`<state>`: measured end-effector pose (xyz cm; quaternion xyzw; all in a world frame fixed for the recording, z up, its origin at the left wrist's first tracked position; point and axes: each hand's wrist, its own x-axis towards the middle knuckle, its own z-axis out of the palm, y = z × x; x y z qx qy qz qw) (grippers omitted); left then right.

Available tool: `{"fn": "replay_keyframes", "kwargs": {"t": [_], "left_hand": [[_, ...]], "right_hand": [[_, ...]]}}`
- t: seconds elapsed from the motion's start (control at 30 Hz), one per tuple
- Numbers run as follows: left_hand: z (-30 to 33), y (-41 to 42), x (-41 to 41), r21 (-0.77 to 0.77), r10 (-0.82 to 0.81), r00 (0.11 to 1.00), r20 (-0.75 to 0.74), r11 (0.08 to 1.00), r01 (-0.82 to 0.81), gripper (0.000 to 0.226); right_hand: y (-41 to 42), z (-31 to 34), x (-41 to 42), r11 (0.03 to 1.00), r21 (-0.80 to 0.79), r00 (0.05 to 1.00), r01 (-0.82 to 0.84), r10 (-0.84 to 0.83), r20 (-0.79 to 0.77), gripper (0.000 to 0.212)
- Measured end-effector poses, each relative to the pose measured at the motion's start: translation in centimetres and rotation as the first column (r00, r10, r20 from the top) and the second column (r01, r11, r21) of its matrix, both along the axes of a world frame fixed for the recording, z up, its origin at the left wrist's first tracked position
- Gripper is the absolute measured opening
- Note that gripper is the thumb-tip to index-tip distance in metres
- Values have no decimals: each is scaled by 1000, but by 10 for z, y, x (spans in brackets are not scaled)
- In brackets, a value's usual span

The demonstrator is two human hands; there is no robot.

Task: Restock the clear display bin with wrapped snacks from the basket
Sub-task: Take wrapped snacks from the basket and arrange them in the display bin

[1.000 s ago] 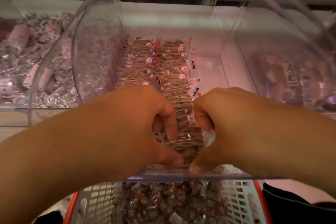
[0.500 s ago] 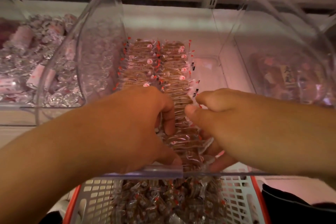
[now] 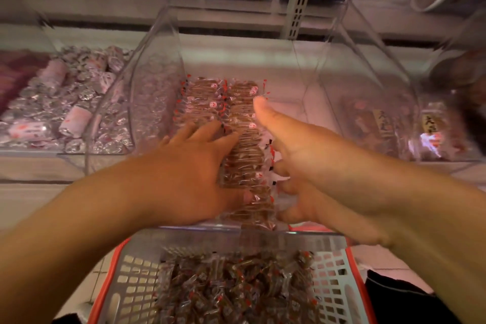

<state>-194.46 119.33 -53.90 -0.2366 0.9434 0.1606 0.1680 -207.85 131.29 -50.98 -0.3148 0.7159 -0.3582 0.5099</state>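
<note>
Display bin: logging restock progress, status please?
Left hand open, flat on snack rows. Right hand open beside them. Display bin part filled. Basket holds more.

right-bin packets: dark vertical characters on a yellow label, too blurred for you to read
row snacks: small red-and-white marks, illegible

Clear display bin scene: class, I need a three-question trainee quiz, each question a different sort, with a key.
1. True or false: the left hand lies flat, fingers straight, on the wrapped snacks in the clear display bin.
2. Where does the right hand work? A) in the bin B) in the basket
3. Fill in: the basket's rim is ___.

Key: 1 true; 2 A; 3 orange-red.
</note>
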Motion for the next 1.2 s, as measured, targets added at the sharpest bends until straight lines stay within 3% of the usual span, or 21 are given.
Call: {"fn": "replay_keyframes", "kwargs": {"t": [0.1,0.17,0.2,0.27,0.33,0.43,0.5,0.57,0.63,0.67,0.73,0.77,0.83,0.87,0.93,0.97,1.0,1.03,1.1,1.2], "left_hand": [[-2,-2,-3,-22,5,991,135,1000,-2,110],[-4,-4,-5,-6,8,993,117,1000,-7,106],[-6,-6,-6,-1,-1,996,92,1000,1,103],[-9,-8,-8,-3,-13,999,33,1000,14,95],[-10,-7,-11,9,-4,998,-57,1000,5,80],[-3,0,-11,33,47,984,-169,999,-42,50],[4,7,-9,15,138,952,-274,990,-139,38],[13,17,-3,-29,219,833,-508,962,-271,26],[22,30,12,-59,183,613,-769,933,-354,26],[24,38,23,-111,83,511,-856,934,-339,29],[20,51,50,-320,-212,417,-884,924,-209,30],[12,59,63,-436,-357,403,-843,892,-122,28],[-17,72,82,-551,-514,445,-733,833,54,24],[-36,78,86,-548,-524,526,-670,827,126,22],[-80,90,88,-420,-405,816,-412,879,225,20],[-105,93,90,-313,-280,932,-230,928,201,23],[-134,95,96,-197,-158,986,-50,970,145,27],[-162,99,104,-77,-69,992,109,994,77,33],[-213,111,124,73,45,954,298,995,-69,49],[-273,142,146,207,165,877,451,937,-283,54]], "right_hand": [[7,5,9,998,-13,973,-55,57,224,64],[6,0,12,1000,27,953,-15,6,304,59],[5,2,14,999,42,962,12,-23,271,54],[2,0,15,993,39,993,108,-109,39,51],[-3,-2,13,982,-13,976,186,-187,-117,63],[-9,-7,13,973,-88,958,211,-224,-179,71],[-10,-6,15,959,-150,935,241,-271,-229,64],[-8,-1,19,898,-377,807,229,-392,-442,37],[11,5,28,739,-674,560,13,-564,-608,29],[25,3,35,649,-749,469,-133,-625,-625,34],[56,-11,57,542,-764,436,-350,-627,-645,40],[71,-26,69,540,-733,454,-414,-576,-680,39],[93,-67,87,643,-579,463,-501,-366,-807,32],[100,-91,92,724,-412,420,-554,-184,-888,26],[109,-140,97,816,67,346,-574,316,-883,15],[114,-167,95,779,281,349,-560,529,-773,21],[123,-197,92,713,435,374,-549,675,-636,39],[134,-228,89,666,529,426,-526,745,-513,63],[158,-279,85,667,613,549,-423,727,-412,104],[184,-329,87,688,675,752,-266,586,-300,125]]}}
